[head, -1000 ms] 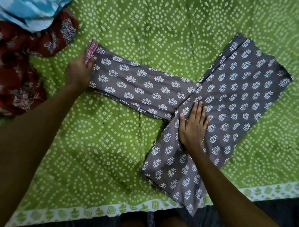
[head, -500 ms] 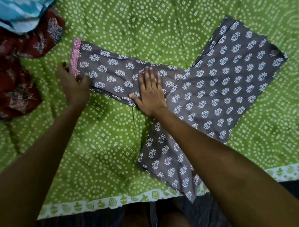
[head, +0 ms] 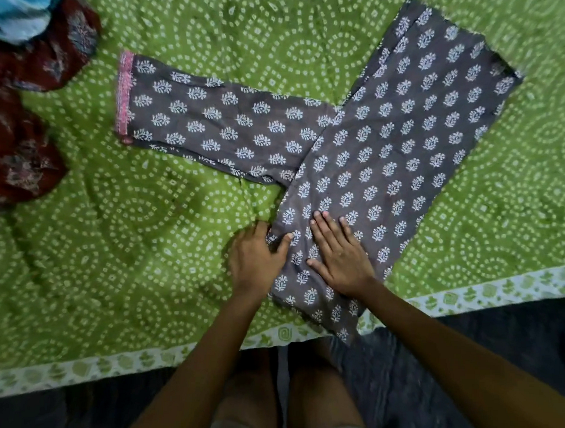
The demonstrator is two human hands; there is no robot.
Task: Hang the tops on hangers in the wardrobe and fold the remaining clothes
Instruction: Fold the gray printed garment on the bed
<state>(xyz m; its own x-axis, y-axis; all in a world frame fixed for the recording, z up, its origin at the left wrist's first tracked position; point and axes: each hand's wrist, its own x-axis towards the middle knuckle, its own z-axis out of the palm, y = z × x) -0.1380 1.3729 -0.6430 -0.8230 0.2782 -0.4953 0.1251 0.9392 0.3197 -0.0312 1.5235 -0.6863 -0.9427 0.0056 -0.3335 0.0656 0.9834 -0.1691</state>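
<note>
Grey trousers with a white leaf print lie flat on the green bedsheet. One leg stretches left and ends in a pink hem; the wider part runs from the far right down to the bed's near edge. My left hand is at the left edge of the near part, its thumb on top of the cloth and its fingers at the edge, pinching it. Just to its right, my right hand presses flat on the same part with its fingers straight.
A dark red floral garment is heaped at the left, with a light blue garment above it in the far left corner. The sheet's white patterned border marks the bed's near edge, and my knees are below it.
My left hand has left the pink hem and come to the near part's left edge. My right hand has slid from the leg's middle down to the near part.
</note>
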